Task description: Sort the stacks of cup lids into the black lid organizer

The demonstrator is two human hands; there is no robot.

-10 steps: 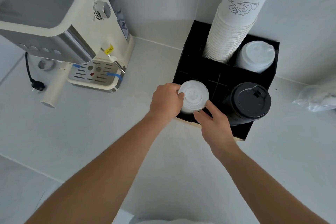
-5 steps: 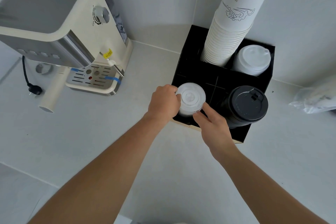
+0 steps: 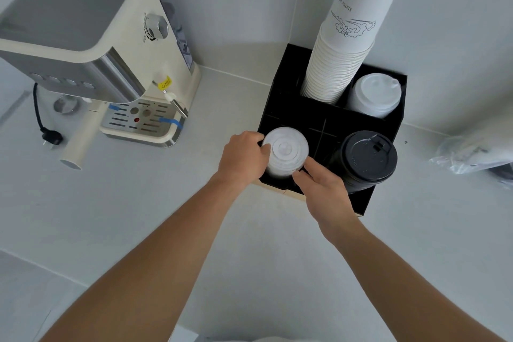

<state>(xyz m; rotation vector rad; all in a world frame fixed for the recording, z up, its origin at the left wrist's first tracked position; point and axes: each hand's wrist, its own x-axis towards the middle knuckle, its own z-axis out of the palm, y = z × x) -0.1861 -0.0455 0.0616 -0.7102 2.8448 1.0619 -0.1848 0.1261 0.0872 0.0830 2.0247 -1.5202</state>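
The black lid organizer [image 3: 311, 116] stands in the counter's corner. A stack of translucent clear lids [image 3: 286, 151] sits in its front left compartment. My left hand [image 3: 243, 157] grips the stack's left side and my right hand [image 3: 319, 183] holds its front right edge with the fingertips. A stack of black lids [image 3: 366, 159] fills the front right compartment. White lids [image 3: 374, 94] are stacked in the back right compartment. A tall tilted stack of white paper cups [image 3: 347, 44] rises from the back left compartment.
A cream espresso machine [image 3: 91, 44] stands to the left, with its drip tray [image 3: 138, 122] and black power plug [image 3: 50, 137] on the counter. A crumpled clear plastic bag [image 3: 474, 153] lies at the right. White walls meet behind the organizer.
The clear lid stack has sunk slightly deeper into the front left compartment between both hands. The hands stay on it; the camera has shifted a little.
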